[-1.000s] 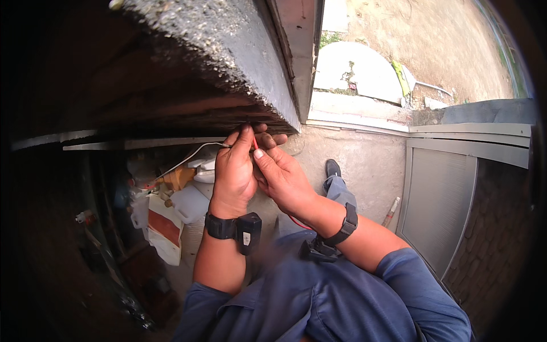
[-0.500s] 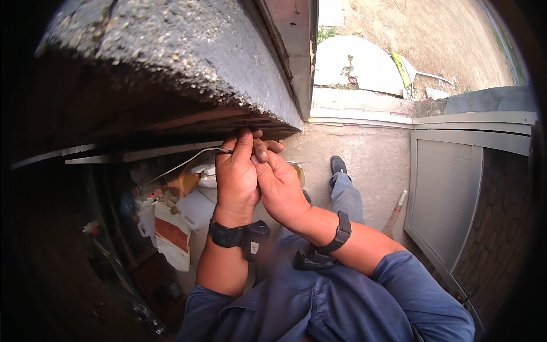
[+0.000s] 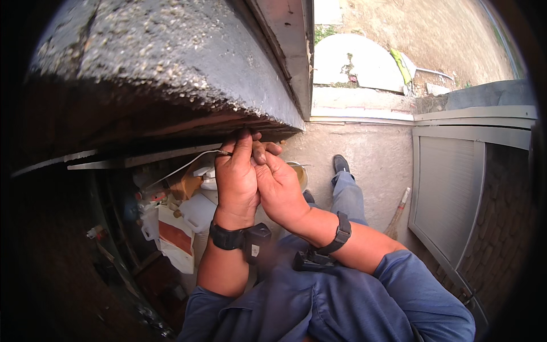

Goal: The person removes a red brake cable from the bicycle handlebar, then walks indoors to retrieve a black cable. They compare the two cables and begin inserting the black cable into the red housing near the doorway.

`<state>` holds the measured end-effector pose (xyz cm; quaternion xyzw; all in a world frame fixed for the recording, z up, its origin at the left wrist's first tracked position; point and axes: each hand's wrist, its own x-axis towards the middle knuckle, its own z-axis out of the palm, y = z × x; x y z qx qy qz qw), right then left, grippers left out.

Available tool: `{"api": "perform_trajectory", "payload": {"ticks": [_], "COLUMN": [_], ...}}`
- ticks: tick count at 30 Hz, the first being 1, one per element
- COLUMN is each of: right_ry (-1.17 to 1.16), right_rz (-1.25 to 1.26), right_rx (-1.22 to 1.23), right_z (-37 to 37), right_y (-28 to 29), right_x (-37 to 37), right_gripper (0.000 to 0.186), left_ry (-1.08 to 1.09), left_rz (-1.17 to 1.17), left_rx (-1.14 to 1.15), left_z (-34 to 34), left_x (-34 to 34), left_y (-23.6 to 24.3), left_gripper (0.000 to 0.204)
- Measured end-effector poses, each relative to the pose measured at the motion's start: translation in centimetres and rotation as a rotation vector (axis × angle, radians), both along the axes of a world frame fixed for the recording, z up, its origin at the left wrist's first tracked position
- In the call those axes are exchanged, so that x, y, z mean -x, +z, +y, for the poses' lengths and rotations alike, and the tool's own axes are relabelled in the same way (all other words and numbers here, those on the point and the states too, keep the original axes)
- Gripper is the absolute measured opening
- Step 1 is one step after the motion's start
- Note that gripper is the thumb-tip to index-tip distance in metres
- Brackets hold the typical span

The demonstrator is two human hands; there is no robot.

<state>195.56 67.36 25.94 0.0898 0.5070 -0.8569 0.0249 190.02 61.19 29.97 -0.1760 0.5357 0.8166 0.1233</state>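
Note:
My left hand (image 3: 235, 181) is raised just under the rough dark edge of a speckled slab (image 3: 171, 62), its fingers curled closed. A thin white cable (image 3: 183, 165) runs up from the lower left into these fingers. Pressed against it on the right is my right hand (image 3: 279, 188), also closed, its thumb and fingertips meeting in a pinch. Whatever lies between the right fingertips is hidden by the fingers. Both wrists wear black straps.
White plastic jugs (image 3: 198, 212) and other clutter stand below on the left. A round container (image 3: 298, 174) is on the floor behind my right hand. A brush (image 3: 397, 214) leans near the grey door panel (image 3: 447, 188). Beyond the doorway sill (image 3: 364, 114) lies bright ground.
The view has shifted slightly, showing more of the round container. Both hands keep nearly the same place and grip, with only slight finger movement.

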Motion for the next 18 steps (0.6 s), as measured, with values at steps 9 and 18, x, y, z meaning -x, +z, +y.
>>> {"api": "perform_trajectory", "payload": {"ticks": [9,18], "right_ry": [-0.013,-0.022], "right_rz": [0.005,-0.218], "right_rx": [0.035,0.316], "right_z": [-0.1,-0.6], "right_y": [-0.4,0.7], "right_x": [0.2,0.8], "right_gripper": [0.015,0.025], "left_ry": [0.011,-0.111], "left_rz": [0.020,-0.022], "left_rx": [0.024,-0.063], "left_z": [0.1,-1.1], "left_x": [0.1,0.5], "left_y": [-0.2,0.0], "left_gripper": [0.022,0.030]}}
